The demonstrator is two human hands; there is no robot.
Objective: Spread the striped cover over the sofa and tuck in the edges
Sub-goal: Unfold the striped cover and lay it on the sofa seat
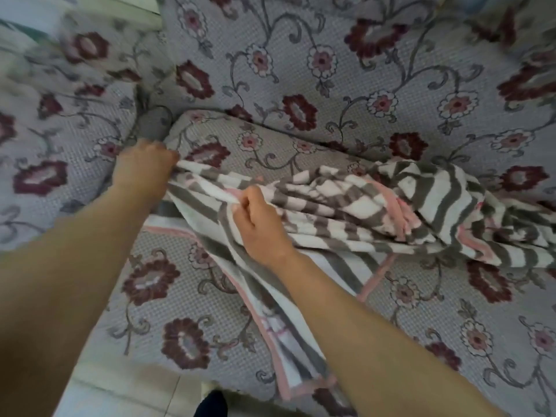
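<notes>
A floral-patterned sofa (406, 311) carries everything. On its seat lies a bunched grey-and-white striped cover (346, 212) with pink edging, heaped towards the right, one end trailing over the near edge.
</notes>
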